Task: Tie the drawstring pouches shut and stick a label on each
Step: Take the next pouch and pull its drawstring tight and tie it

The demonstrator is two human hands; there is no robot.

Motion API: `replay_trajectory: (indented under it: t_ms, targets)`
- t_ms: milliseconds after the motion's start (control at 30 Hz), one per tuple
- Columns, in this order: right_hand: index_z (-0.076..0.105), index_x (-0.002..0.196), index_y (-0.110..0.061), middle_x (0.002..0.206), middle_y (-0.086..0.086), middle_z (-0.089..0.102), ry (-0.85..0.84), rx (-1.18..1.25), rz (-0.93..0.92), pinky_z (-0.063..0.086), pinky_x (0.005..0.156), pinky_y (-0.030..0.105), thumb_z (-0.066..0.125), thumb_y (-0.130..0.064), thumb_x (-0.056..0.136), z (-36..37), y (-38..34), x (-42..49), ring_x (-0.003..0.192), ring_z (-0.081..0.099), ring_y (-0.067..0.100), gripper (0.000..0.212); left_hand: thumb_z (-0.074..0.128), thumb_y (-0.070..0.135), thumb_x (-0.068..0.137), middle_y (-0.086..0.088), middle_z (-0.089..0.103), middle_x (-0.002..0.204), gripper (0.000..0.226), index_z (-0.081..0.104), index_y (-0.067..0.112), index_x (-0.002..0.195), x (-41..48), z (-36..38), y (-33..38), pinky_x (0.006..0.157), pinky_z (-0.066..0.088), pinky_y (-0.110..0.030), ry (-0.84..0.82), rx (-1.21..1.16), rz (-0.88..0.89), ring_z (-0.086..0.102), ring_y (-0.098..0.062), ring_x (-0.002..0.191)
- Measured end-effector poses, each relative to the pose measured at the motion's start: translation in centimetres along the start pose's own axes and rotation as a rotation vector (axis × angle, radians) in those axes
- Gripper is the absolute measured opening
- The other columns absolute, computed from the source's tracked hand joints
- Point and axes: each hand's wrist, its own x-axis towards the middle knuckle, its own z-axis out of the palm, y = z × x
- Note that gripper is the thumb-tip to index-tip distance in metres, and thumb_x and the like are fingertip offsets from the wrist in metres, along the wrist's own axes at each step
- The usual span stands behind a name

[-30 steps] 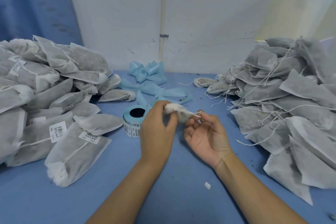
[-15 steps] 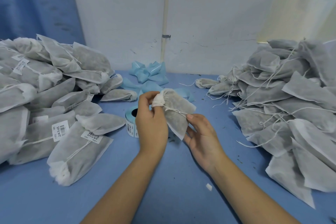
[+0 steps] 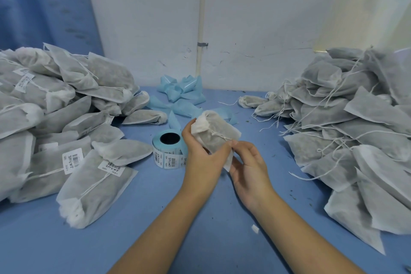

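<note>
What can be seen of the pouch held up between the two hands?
The pouch is a small grey-white bag of thin, non-woven-looking fabric with dark filling showing through. Its neck is gathered shut at the upper left, and a white drawstring trails across its face. No label shows on the visible side. It is tilted above the blue table, near the label roll. The left hand grips its neck end; the right hand pinches its lower edge where the string ends.

Printed text: none legible
White barcode stickers point(image 3: 73, 160) sit on pouches point(image 3: 95, 189) of the left pile and around the label roll point(image 3: 170, 151); their characters and digits are too small to read.
</note>
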Motion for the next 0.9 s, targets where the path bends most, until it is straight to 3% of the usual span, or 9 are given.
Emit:
replay_trajectory:
  t_ms: [200, 333, 500, 600, 667, 733, 833, 900]
  targets:
    - [0.057, 0.076, -0.01, 0.082, 0.009, 0.068, -0.033, -0.035, -0.023, 0.056, 0.08, 0.03, 0.062, -0.001, 0.086, 0.4, 0.3, -0.1, 0.083, 0.064, 0.021, 0.014, 0.068, 0.0, 0.083, 0.014, 0.053, 0.112, 0.067, 0.029, 0.019, 0.134, 0.2, 0.0, 0.1, 0.071, 0.046, -0.006, 0.144, -0.019, 0.056, 0.059, 0.015, 0.089]
    - [0.058, 0.075, -0.013, 0.081, 0.006, 0.066, -0.059, -0.146, -0.046, 0.05, 0.077, 0.026, 0.064, -0.005, 0.085, 0.3, 0.4, -0.2, 0.079, 0.062, 0.016, 0.014, 0.073, 0.005, 0.08, 0.003, 0.066, 0.102, 0.045, 0.049, 0.015, 0.116, 0.4, 0.0, 0.4, 0.072, 0.053, -0.017, 0.192, -0.123, -0.049, 0.067, -0.005, 0.089]
    - [0.059, 0.077, -0.014, 0.076, 0.002, 0.066, -0.107, -0.284, -0.083, 0.048, 0.063, 0.021, 0.063, -0.006, 0.086, 0.3, 0.6, -0.2, 0.069, 0.063, 0.013, 0.013, 0.076, 0.015, 0.078, 0.002, 0.073, 0.083, 0.018, 0.065, 0.011, 0.092, 0.7, -0.7, 0.8, 0.059, 0.052, -0.017, 0.222, -0.203, -0.158, 0.069, -0.006, 0.072]
    - [0.055, 0.079, -0.016, 0.077, 0.001, 0.063, -0.063, -0.611, -0.214, 0.045, 0.064, 0.026, 0.059, -0.009, 0.089, 0.0, 1.0, -0.1, 0.066, 0.061, 0.013, 0.013, 0.077, 0.021, 0.077, 0.007, 0.074, 0.079, 0.013, 0.068, 0.017, 0.085, 1.3, -1.9, 1.4, 0.06, 0.051, -0.016, 0.232, -0.143, -0.146, 0.069, -0.005, 0.073]
    - [0.054, 0.08, -0.022, 0.071, -0.011, 0.06, -0.031, -0.877, -0.366, 0.042, 0.06, 0.022, 0.06, -0.013, 0.086, -0.2, 1.2, 0.2, 0.059, 0.054, 0.005, 0.013, 0.077, 0.021, 0.077, 0.005, 0.075, 0.084, 0.011, 0.069, 0.02, 0.084, 1.6, -3.2, 1.8, 0.07, 0.055, -0.023, 0.19, -0.122, -0.145, 0.07, -0.011, 0.08]
    - [0.055, 0.088, -0.033, 0.078, -0.013, 0.059, -0.094, -1.041, -0.479, 0.044, 0.059, 0.023, 0.06, -0.022, 0.083, -0.1, 1.3, 0.5, 0.058, 0.049, 0.004, 0.013, 0.077, 0.018, 0.074, 0.0, 0.075, 0.088, 0.014, 0.071, 0.018, 0.086, 1.5, -4.5, 2.0, 0.074, 0.056, -0.029, 0.119, -0.137, -0.151, 0.071, -0.017, 0.084]
    - [0.057, 0.108, -0.041, 0.09, -0.014, 0.051, -0.244, -1.235, -0.556, 0.047, 0.067, 0.028, 0.061, -0.035, 0.084, 0.0, 1.5, 1.0, 0.069, 0.05, 0.006, 0.025, 0.078, 0.011, 0.067, -0.004, 0.075, 0.085, 0.019, 0.072, 0.016, 0.084, 1.0, -6.2, 1.8, 0.067, 0.056, -0.026, 0.069, -0.178, -0.142, 0.071, -0.018, 0.077]
    - [0.056, 0.116, -0.042, 0.094, -0.018, 0.045, -0.317, -1.349, -0.578, 0.046, 0.068, 0.025, 0.062, -0.034, 0.085, 0.1, 1.8, 1.1, 0.073, 0.049, 0.002, 0.033, 0.072, 0.0, 0.07, -0.002, 0.072, 0.073, 0.017, 0.072, 0.016, 0.076, 1.1, -6.7, 1.5, 0.058, 0.053, -0.022, 0.091, -0.179, -0.133, 0.068, -0.014, 0.066]
